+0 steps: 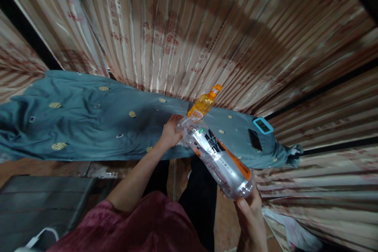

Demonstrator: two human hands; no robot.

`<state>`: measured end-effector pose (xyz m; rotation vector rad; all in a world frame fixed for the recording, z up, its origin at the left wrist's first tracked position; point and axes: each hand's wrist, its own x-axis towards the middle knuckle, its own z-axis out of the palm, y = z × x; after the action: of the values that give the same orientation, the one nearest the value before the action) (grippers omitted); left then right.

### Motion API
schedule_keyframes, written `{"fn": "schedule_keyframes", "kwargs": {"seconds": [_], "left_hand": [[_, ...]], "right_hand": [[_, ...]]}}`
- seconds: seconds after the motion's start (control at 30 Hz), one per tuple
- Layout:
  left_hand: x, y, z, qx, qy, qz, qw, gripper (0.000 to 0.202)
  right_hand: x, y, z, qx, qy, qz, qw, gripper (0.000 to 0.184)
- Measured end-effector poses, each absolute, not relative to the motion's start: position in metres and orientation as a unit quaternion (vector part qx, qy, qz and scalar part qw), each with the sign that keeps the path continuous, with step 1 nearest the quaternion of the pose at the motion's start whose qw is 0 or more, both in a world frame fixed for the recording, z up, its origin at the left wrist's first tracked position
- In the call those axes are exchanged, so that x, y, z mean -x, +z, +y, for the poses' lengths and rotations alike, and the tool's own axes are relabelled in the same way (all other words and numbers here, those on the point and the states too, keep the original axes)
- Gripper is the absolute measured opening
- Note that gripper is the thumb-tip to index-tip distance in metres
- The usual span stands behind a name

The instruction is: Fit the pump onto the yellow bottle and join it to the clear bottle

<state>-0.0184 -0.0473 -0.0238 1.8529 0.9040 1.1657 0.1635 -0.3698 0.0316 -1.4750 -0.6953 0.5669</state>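
A large clear plastic bottle [217, 157] with a silver, black and orange label is held tilted across my front, its neck towards the upper left. My left hand [172, 133] is closed at the neck end, and a crumpled whitish piece, perhaps tissue or cloth, shows beneath its fingers. Whether the bottle has a cap, I cannot tell. At the base end, my right hand [250, 208] grips the bottle from below. Just behind the neck is a yellow-orange bottle [203, 104] with an orange top, its lower part partly hidden by the clear bottle.
A blue-green cloth with pineapple prints [88, 122] covers the long narrow surface before me. On its right lie a dark phone [255, 140] and a blue-framed digital clock [263, 125]. Patterned curtains [183, 27] hang behind. A grey seat-like surface [44, 201] is at lower left.
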Motion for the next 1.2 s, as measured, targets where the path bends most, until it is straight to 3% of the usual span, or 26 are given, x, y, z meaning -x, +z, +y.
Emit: {"fn": "schedule_keyframes", "kwargs": {"seconds": [0.17, 0.4, 0.77, 1.03, 1.2], "left_hand": [[0.0185, -0.021, -0.0486, -0.72, 0.454, 0.364, 0.378, 0.046], [0.0176, -0.0216, -0.0495, -0.716, 0.456, 0.366, 0.38, 0.049], [0.0173, -0.0232, -0.0489, -0.719, 0.453, 0.369, 0.378, 0.046], [0.0156, -0.0259, -0.0478, -0.717, 0.458, 0.37, 0.373, 0.047], [0.0159, -0.0281, -0.0469, -0.721, 0.47, 0.351, 0.37, 0.047]], "right_hand": [[-0.1669, 0.0277, -0.3709, 0.64, 0.256, -0.306, 0.656, 0.088], [-0.1677, 0.0277, -0.3738, 0.634, 0.264, -0.308, 0.659, 0.1], [-0.171, 0.0223, -0.3757, 0.623, 0.262, -0.32, 0.664, 0.093], [-0.1699, 0.0247, -0.3757, 0.633, 0.256, -0.332, 0.651, 0.074], [-0.1703, 0.0236, -0.3748, 0.639, 0.251, -0.323, 0.651, 0.081]]}}
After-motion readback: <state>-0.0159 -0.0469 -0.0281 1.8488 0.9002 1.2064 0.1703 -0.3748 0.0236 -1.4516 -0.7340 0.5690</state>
